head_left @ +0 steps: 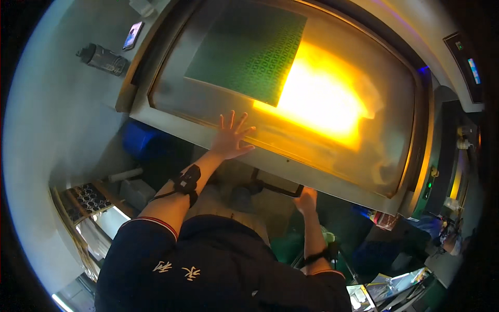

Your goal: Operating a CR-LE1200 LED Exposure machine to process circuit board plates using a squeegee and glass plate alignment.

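A green circuit-board panel (228,52), patterned more plainly along its right side, lies on the glossy, film-like bed (192,99) of a large framed machine. Bright yellow light (322,99) glares from the bed to its right. Over the frame's pale front edge (176,120), my left hand (232,139) is open with fingers spread, just in front of the panel's near edge. Whether it touches the frame, I cannot tell. Below that edge my right hand (306,200) is closed around the right end of a dark U-shaped handle (275,189).
At the far left stand a dark bottle (104,60) and a lit phone (133,35). A blue container (140,139) sits below the machine's left front corner. A rack with round holes (86,200) is at the lower left. Right, a control panel (465,65) glows.
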{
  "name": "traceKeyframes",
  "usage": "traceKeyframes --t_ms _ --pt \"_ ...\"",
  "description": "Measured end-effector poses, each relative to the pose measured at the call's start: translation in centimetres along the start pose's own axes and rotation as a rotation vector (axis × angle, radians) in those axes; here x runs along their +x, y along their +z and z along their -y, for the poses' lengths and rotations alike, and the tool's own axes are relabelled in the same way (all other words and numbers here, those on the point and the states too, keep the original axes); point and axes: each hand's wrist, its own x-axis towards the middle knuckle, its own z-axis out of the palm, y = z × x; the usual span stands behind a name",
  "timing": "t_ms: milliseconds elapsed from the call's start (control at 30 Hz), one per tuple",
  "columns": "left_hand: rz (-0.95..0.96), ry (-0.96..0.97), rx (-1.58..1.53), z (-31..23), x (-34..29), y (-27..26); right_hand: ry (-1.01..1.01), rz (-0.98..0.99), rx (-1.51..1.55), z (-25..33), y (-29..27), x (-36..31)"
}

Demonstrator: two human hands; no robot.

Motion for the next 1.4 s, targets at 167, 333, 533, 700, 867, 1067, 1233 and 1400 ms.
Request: traceKeyframes --t_ms 167,333,533,700,867,1067,1233,1400 --pt "-0.008 0.092 0.076 -1.6 1.4 0.5 0.236 0.119 -0.173 -10.6 6.9 3.1" --pt "-0.069 0.058 0.094 -0.8 0.4 0.9 0.394 0.067 0.226 -7.8 7.7 2.3" --pt "0.048 0.03 0.079 -1.4 0.7 0.1 0.112 -0.297 -0.216 -5.4 6.1 -1.4" --pt "0.12 -0.018 0.039 -1.3 0.2 -0.7 0.351 0.009 0.223 -2.0 -1.4 -9.0" --pt "0.422 0.145 -0.264 -1.8 -2.4 -2.6 0.341 0.24 0.091 5.2 -9.5 -14.4" --pt "0.873 0.268 -0.037 -0.9 -7.2 -19.3 -0.164 -0.157 0.116 13.8 -17.1 -6.9" --pt "0.359 0.171 0.19 13.8 -5.8 -10.8 -0.292 -0.153 0.05 19.6 -14.5 9.1" --pt "0.489 0.291 0.249 22.4 3.7 -10.5 -0.291 -0.051 -0.106 20.2 -10.5 21.4"
